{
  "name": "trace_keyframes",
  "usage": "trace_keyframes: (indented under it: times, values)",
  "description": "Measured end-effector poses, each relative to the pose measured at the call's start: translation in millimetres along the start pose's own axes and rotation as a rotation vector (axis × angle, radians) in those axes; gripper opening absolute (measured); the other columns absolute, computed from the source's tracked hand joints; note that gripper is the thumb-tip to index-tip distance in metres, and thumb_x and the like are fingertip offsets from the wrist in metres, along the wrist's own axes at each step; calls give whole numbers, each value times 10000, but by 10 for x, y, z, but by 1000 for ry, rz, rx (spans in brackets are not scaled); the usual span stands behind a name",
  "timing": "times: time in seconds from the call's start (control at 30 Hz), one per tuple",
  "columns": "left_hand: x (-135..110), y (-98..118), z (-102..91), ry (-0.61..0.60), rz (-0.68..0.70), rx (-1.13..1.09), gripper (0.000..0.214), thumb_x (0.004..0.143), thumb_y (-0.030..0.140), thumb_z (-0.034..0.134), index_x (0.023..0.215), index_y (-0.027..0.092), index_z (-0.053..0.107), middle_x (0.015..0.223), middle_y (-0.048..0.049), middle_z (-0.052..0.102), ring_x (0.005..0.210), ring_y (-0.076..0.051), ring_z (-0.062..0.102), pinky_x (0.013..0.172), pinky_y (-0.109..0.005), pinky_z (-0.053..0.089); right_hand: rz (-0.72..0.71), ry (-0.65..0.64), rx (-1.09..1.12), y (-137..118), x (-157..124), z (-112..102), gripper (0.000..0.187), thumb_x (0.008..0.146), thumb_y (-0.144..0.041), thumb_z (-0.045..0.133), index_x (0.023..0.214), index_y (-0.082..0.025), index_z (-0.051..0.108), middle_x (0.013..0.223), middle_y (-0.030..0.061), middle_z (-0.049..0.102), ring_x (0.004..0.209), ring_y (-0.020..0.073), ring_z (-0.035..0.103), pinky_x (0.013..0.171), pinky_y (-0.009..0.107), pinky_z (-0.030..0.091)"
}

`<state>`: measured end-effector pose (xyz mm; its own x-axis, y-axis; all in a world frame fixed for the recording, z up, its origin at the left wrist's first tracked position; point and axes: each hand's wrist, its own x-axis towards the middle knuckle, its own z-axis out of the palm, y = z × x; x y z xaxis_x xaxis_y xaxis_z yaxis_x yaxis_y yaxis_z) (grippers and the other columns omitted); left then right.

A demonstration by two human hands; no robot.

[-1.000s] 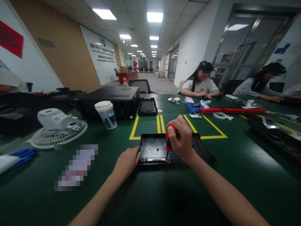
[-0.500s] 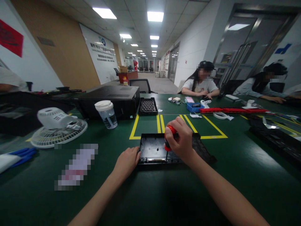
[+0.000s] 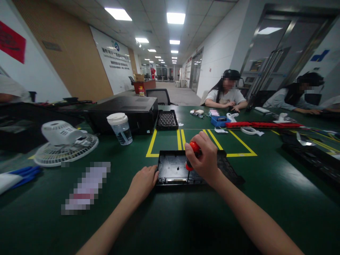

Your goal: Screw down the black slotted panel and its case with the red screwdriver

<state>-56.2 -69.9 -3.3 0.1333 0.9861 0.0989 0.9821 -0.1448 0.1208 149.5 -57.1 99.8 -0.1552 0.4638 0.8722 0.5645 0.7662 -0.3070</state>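
1. The right hand (image 3: 204, 159) is closed around a red-handled screwdriver (image 3: 191, 156), held upright with its dark shaft pointing down into a black plastic case (image 3: 172, 170)
2. The screwdriver tip meets the inside of the case near its front wall, right of the middle; the exact spot of contact is too small to make out
3. The left hand (image 3: 143, 182) rests on the tabletop (image 3: 170, 219) with its fingers curled loosely against the front left corner of the case, touching it but not wrapped around anything
4. The case lies open side up on the green tabletop, directly in front of the person, its far edge just over the near line of a yellow taped rectangle (image 3: 202, 143)
5. Left of the case, well apart, stand a clear cup with a white lid (image 3: 120, 128) and a white desk fan (image 3: 65, 143) lying on its grille
6. Behind the cup sits a large black box (image 3: 124, 113), and just right of it a black tray of small parts (image 3: 166, 120)
7. A blue bin (image 3: 220, 121) and a long red strip (image 3: 262, 124) lie farther back to the right
8. Two other people sit across the tabletop at the far right, their hands on their own work
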Motion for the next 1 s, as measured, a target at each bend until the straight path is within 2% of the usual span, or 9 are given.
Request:
trace_keyframes:
  times: [0.8, 1.0]
  values:
    - [2, -7, 8, -2, 13, 16, 361, 900, 335, 328, 1106, 154, 562, 987, -98, 646, 893, -207, 589, 766, -314, 453, 100, 78, -76, 43, 8, 36, 301, 797, -239, 511, 639, -207, 257, 632, -31, 281, 593, 120, 310, 582, 273, 275]
    - [7, -10, 22, 8, 12, 21, 361, 900, 337, 331, 1108, 156, 564, 1001, -97, 645, 913, -206, 586, 773, -309, 452, 131, 65, -65, 55, 4, 49, 287, 791, -243, 510, 643, -207, 267, 623, -35, 285, 574, 116, 308, 566, 276, 268]
